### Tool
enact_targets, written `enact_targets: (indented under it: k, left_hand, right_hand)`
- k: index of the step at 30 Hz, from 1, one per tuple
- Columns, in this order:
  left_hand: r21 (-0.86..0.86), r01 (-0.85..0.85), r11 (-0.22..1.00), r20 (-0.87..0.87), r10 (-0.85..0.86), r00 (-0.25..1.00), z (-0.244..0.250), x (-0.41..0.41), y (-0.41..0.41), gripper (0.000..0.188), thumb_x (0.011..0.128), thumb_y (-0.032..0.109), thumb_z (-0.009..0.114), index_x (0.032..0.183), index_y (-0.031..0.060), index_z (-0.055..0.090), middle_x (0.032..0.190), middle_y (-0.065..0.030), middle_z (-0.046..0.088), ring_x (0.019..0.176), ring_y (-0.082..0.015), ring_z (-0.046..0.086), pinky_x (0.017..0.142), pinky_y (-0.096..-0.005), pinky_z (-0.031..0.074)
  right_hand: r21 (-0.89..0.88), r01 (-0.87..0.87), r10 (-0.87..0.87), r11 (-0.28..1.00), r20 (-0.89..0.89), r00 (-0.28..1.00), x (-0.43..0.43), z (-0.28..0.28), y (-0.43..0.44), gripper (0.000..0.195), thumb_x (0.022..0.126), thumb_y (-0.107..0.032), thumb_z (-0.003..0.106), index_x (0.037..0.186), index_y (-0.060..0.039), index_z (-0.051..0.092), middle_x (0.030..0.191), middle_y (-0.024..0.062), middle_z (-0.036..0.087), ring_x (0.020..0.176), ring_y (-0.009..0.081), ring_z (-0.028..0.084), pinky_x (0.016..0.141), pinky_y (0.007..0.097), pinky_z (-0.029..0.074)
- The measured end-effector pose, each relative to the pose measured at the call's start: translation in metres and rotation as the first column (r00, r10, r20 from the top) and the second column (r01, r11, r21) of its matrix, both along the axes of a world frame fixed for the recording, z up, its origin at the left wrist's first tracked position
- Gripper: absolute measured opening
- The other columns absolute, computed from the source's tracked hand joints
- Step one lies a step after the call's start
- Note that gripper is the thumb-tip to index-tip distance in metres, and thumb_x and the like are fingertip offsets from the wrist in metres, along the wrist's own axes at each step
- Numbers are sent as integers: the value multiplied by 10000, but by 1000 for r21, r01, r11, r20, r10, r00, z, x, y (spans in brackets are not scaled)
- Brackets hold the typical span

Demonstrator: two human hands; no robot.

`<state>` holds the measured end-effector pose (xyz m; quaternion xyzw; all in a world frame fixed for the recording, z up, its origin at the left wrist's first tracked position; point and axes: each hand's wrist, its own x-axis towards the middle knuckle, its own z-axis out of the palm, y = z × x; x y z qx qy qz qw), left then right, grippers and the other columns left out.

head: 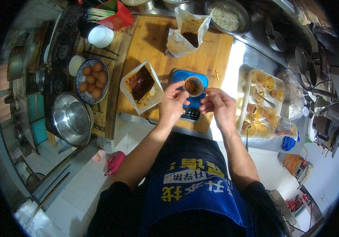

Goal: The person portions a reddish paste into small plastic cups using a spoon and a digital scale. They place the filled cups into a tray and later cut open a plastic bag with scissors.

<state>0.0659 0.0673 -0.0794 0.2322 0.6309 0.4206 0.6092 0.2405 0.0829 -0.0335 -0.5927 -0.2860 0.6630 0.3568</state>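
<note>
My left hand (173, 102) grips the left side of a small clear plastic cup (193, 86) with reddish-brown paste in it. The cup is over a blue-topped digital kitchen scale (179, 76); whether it rests on it I cannot tell. My right hand (219, 103) pinches a thin handle, likely of a small spoon, whose end reaches into the cup. Left of my left hand stands an opened bag (141, 84) of dark red, oily paste. A second opened bag (188, 34) with dark contents stands farther back on the wooden board (154, 47).
At right, a plastic tray (242, 108) holds several stained cups and spoons. At left are a plate of eggs (91, 79), metal bowls (71, 118), stacked white bowls (100, 36) and a red chopstick holder (119, 16). A pan of noodles (225, 19) stands behind the board.
</note>
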Motion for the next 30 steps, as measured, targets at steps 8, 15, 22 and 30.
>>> enact_targets:
  k: [8,15,22,30]
  left_hand:
    - [0,28,1000,-3,-28,1000,0,-4,1,468,994,152,686,1430,49,553,966,-75,702,738,-108,687,465,-219,489]
    - [-66,51,997,-114,-58,992,13,-17,-16,430,1033,169,622,1426,22,529,1033,-120,734,780,-141,721,429,-210,463]
    - [-67,113,991,-163,-122,979,1,-52,-95,348,1015,170,627,1309,-12,600,972,-123,740,715,-139,704,420,-222,465]
    - [-212,80,974,-204,-124,971,13,-54,-114,330,1003,176,616,1275,-11,621,981,-125,742,717,-150,704,427,-218,466]
  right_hand:
    - [-9,120,-121,993,-58,991,20,6,6,227,1069,-103,527,1152,71,647,817,166,729,610,218,704,528,309,590]
    - [28,179,-174,984,-128,976,35,23,1,243,1068,-119,528,1149,76,649,821,173,740,594,212,706,525,305,587]
    - [101,213,-193,972,-180,964,45,36,-4,261,1067,-119,522,1176,77,654,826,176,743,593,209,705,521,309,587]
    - [134,217,-191,967,-185,964,50,37,-8,259,1066,-125,527,1158,75,663,821,171,742,593,203,702,526,305,583]
